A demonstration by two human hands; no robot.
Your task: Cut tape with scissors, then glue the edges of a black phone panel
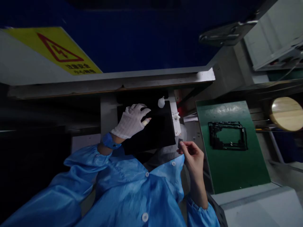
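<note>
White cotton gloves my left hand (131, 121), which lies spread open and flat on the black panel (161, 132) before me. My bare right hand (193, 157) pinches a small dark tab (180, 142) at the panel's near right corner. The yellow sign (56, 50) bears a red lightning triangle; its writing is too blurred to read.

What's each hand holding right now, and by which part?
The bare right hand pinches a small dark piece by its lower edge. The gloved left hand rests flat on the black panel, towards its left side.
</note>
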